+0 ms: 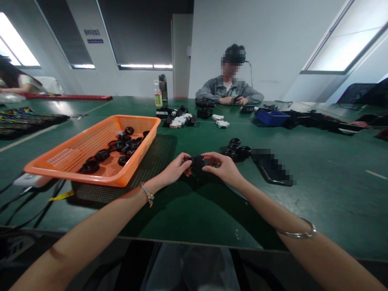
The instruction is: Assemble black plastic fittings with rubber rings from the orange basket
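Note:
A small black cylindrical part (198, 162) is held between my two hands, just above the green table. My left hand (179, 166) is closed on its left end, thumb in front and fingers behind. At its right end, the thumb and index finger of my right hand (220, 165) are curved around the edge; the other fingers are bent behind. Just beyond my right hand lies a cluster of similar black ring-shaped parts (245, 151). To the left, an orange perforated basket (75, 176) contains several loose black ring-shaped parts (102, 154).
A dark phone (273, 169) lies right of my right hand. Farther back are black and white pieces (182, 119), a blue bin (272, 117) and a bottle (158, 95). Cables (45, 206) run by the basket. Across the table (327, 173) sits a person (228, 89).

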`<control>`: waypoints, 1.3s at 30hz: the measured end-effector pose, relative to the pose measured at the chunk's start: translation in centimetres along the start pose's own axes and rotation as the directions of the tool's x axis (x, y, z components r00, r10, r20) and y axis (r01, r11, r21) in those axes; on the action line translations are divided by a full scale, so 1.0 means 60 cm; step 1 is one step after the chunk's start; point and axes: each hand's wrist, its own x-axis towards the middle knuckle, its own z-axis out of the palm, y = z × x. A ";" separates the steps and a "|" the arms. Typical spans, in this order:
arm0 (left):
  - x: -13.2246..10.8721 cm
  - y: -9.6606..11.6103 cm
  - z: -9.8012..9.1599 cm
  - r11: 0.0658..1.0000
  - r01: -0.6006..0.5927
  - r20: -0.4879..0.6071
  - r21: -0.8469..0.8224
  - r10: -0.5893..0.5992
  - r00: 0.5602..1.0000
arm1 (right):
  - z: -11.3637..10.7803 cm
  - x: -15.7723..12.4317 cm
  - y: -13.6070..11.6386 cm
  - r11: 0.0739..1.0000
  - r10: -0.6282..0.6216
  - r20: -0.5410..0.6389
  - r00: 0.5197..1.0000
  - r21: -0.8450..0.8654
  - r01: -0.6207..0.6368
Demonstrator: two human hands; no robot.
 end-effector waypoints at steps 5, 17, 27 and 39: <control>0.000 0.001 0.001 1.000 0.008 -0.009 0.007 -0.008 1.000 | 0.000 0.000 0.003 0.998 -0.007 -0.007 1.000 -0.059 0.007; 0.001 -0.004 -0.002 1.000 -0.003 -0.001 0.019 0.003 1.000 | -0.003 0.001 0.003 0.995 -0.049 0.003 0.999 -0.085 0.049; 0.002 -0.008 -0.002 1.000 -0.005 -0.002 -0.001 0.005 1.000 | -0.001 0.002 0.003 0.999 -0.015 0.001 1.000 -0.049 0.015; 0.002 -0.006 -0.001 1.000 0.010 -0.008 -0.008 -0.010 1.000 | -0.002 0.000 -0.003 0.991 -0.018 -0.013 1.000 -0.132 0.016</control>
